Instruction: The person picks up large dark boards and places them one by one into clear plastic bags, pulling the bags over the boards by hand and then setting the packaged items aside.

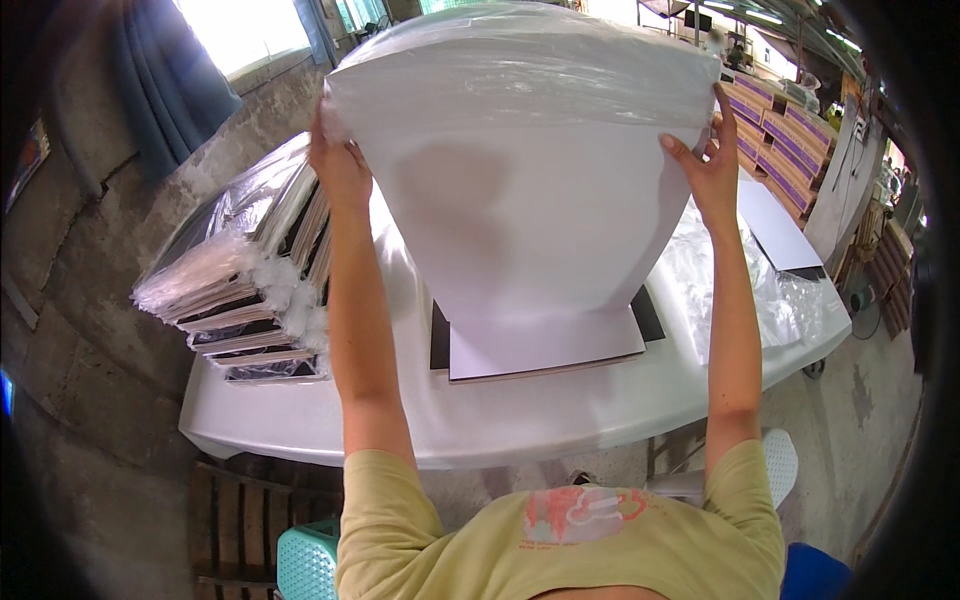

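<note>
A large white board (530, 210) is raised and tilted up in front of me. Clear plastic film (530, 75) covers its upper part. My left hand (342, 168) grips its left edge where the film begins, the fingers partly hidden behind it. At the right edge, my right hand (710, 165) pinches board and film, thumb in front. Below the raised board, more white board (545, 345) lies on the table in a thin stack, with black corners (440, 335) jutting out at both sides.
A pile of plastic-wrapped boards (255, 290) leans on the white-covered table (480, 425) at left. Loose clear film (770, 300) and another white sheet (778, 225) lie at right. Cartons (780, 140) are stacked behind. Stools, one green (308, 560), stand near me.
</note>
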The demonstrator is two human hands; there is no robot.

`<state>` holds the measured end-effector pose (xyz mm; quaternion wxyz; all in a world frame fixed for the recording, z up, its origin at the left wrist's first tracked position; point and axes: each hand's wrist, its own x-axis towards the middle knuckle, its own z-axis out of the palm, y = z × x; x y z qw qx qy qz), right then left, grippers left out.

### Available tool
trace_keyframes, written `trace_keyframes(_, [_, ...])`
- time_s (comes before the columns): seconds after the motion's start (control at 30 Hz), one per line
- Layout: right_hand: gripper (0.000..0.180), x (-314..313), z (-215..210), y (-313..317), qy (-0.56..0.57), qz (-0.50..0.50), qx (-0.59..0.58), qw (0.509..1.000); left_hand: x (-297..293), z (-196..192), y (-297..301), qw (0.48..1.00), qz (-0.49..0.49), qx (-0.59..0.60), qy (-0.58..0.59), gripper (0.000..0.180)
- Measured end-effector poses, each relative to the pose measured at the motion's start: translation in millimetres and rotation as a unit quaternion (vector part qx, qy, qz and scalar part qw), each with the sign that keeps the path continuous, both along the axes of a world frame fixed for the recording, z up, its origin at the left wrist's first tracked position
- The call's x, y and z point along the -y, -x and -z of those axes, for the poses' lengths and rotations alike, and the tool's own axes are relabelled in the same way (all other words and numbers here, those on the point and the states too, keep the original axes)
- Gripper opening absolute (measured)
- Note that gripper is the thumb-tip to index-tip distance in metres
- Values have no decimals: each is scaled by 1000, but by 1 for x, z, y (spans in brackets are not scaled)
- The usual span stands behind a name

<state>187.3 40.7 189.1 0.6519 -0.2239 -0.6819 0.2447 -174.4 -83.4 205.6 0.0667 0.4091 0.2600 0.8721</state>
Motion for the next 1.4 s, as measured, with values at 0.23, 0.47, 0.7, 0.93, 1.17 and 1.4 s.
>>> trace_keyframes(0.23, [76, -29, -6, 7, -120, 92, -29, 988, 0, 37, -31, 957, -237, -164, -12, 37])
trace_keyframes(0.47, [63, -38, -24, 25, -155, 131, 13, 979, 24, -24, -31, 960, -266, -70, -47, 28])
trace_keyframes(0.7, [41, -55, -2, 10, -90, 120, -9, 989, -9, 90, 7, 901, -383, -197, 49, 17])
trace_keyframes(0.93, [36, -65, 46, 10, -96, 160, 47, 981, 12, 199, -16, 906, -280, -147, 280, 26])
trace_keyframes(1.17, [50, -33, -16, -11, -184, 110, -106, 971, 45, 45, -93, 858, -349, -327, 187, 60])
trace_keyframes(1.4, [38, -45, 34, -8, -22, 211, 226, 951, 46, 113, -32, 798, -349, -282, 403, 20])
